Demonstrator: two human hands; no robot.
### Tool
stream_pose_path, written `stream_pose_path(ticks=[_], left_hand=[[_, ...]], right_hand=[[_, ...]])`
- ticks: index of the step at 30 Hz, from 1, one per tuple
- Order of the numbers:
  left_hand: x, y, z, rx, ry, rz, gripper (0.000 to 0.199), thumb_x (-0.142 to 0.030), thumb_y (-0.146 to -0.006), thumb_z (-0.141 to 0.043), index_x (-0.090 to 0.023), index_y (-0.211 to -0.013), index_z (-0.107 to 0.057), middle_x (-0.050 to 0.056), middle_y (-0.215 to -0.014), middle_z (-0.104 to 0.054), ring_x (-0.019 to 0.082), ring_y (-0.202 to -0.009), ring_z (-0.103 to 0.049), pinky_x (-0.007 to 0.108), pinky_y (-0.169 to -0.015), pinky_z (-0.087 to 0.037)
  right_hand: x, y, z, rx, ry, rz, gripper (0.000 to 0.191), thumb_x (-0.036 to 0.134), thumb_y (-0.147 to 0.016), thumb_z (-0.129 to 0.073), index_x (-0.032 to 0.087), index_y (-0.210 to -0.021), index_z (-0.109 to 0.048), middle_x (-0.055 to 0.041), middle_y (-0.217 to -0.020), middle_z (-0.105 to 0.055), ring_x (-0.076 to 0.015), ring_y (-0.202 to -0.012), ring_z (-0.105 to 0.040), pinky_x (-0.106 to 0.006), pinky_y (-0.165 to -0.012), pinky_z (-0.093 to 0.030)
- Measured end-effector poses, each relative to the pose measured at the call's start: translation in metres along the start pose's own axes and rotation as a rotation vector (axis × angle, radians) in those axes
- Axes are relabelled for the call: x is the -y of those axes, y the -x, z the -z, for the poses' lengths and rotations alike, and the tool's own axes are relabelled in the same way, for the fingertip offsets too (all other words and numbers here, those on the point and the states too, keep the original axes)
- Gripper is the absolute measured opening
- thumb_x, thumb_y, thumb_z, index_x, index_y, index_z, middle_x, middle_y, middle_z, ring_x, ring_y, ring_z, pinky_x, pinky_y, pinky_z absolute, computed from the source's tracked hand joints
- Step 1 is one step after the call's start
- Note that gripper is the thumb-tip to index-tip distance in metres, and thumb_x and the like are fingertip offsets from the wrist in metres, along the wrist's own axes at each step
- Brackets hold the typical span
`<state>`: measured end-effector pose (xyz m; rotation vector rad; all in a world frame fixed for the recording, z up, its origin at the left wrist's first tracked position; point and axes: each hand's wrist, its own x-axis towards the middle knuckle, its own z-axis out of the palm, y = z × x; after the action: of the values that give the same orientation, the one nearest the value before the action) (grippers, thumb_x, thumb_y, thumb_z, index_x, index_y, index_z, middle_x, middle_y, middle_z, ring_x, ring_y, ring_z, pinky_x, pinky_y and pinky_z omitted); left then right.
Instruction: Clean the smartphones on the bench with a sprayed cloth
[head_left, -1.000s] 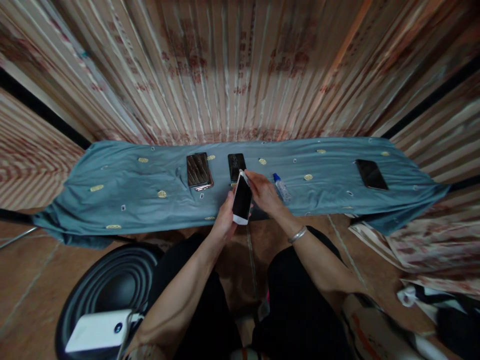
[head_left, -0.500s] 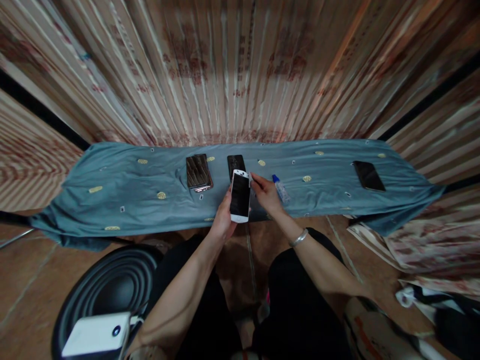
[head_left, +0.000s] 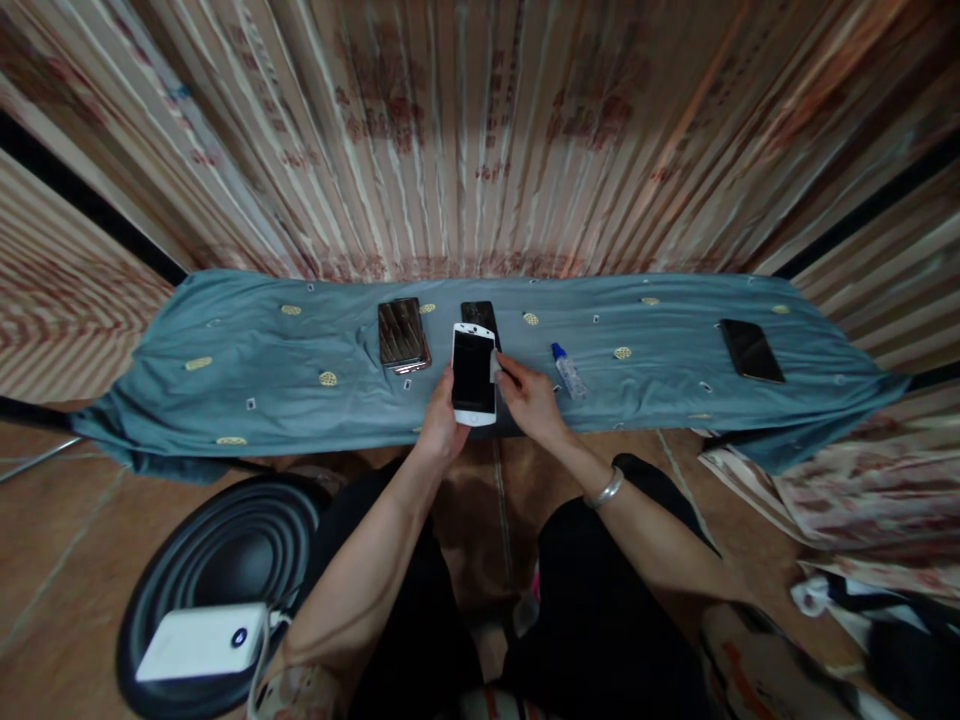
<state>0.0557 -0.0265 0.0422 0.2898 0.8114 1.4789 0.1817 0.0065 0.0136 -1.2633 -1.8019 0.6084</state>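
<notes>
My left hand (head_left: 442, 420) is wrapped round a white smartphone (head_left: 474, 378) with a dark screen, tilted up over the table's front edge. At the phone's right edge, my right hand (head_left: 531, 398) pinches a small pale flat piece (head_left: 495, 368), too small to name; it touches the phone's side. Behind the white phone lies a black phone (head_left: 478, 313), partly hidden by it. Right of my right hand, a clear bottle with a blue cap (head_left: 570, 374) lies on the cloth.
A blue-green patterned cloth (head_left: 645, 385) covers the narrow table. Stacked phones (head_left: 401, 332) lie left of centre, and a dark phone (head_left: 752, 350) lies far right. Pleated curtains (head_left: 480, 140) hang behind. On the lower left, a white power bank (head_left: 199, 643) with a cable rests on a round black stool (head_left: 232, 560).
The white phone has shifted slightly left and up in my left hand. My right hand has moved a little lower along the phone's right edge. The view has shifted slightly.
</notes>
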Motion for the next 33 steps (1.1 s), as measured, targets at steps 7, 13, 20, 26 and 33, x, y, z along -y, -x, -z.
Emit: stream_pose_path(ticks=[7,13,20,26,33], left_hand=[[-0.006,-0.006,-0.001,-0.045,0.024,0.021,0.033,-0.030,-0.098,-0.042,-0.014,-0.112,-0.067,0.006,-0.099,-0.075,0.016,-0.097,-0.068,0.032,-0.098,-0.047],[-0.014,-0.008,-0.001,-0.056,0.047,0.030,0.039,-0.037,-0.099,-0.037,-0.016,-0.115,-0.066,0.006,-0.095,-0.075,0.019,-0.097,-0.069,0.035,-0.095,-0.049],[-0.018,-0.010,0.006,-0.019,0.021,0.081,0.055,-0.050,-0.098,-0.029,-0.013,-0.116,-0.066,0.012,-0.091,-0.075,0.024,-0.090,-0.070,0.038,-0.087,-0.052],[-0.019,-0.011,0.010,-0.005,-0.015,0.151,0.064,-0.055,-0.097,-0.024,-0.010,-0.115,-0.066,0.013,-0.087,-0.074,0.024,-0.084,-0.070,0.037,-0.081,-0.052],[-0.014,-0.007,0.005,-0.002,0.061,0.124,0.062,-0.058,-0.095,-0.032,-0.010,-0.114,-0.066,0.013,-0.089,-0.074,0.024,-0.086,-0.070,0.038,-0.086,-0.052]], right_hand=[[0.009,0.013,0.006,0.052,-0.004,0.010,0.038,0.025,-0.092,-0.048,0.017,-0.125,-0.065,-0.0090,-0.123,-0.070,-0.0253,-0.113,-0.067,-0.040,-0.099,-0.052],[0.014,0.029,0.006,0.142,-0.016,0.078,0.037,0.025,-0.092,-0.049,0.022,-0.124,-0.066,-0.0052,-0.120,-0.072,-0.0244,-0.111,-0.068,-0.039,-0.096,-0.054],[0.020,0.039,0.009,0.222,0.079,0.231,0.038,0.024,-0.096,-0.044,0.020,-0.130,-0.061,-0.0080,-0.119,-0.071,-0.0239,-0.106,-0.068,-0.038,-0.092,-0.056],[0.029,0.041,0.014,0.176,0.408,0.477,0.039,0.014,-0.098,-0.038,0.014,-0.129,-0.061,-0.0159,-0.119,-0.068,-0.0275,-0.106,-0.062,-0.045,-0.095,-0.051],[0.034,0.042,0.012,0.171,0.397,0.597,0.038,0.015,-0.099,-0.039,0.020,-0.130,-0.060,-0.0135,-0.120,-0.066,-0.0262,-0.109,-0.057,-0.045,-0.093,-0.050]])
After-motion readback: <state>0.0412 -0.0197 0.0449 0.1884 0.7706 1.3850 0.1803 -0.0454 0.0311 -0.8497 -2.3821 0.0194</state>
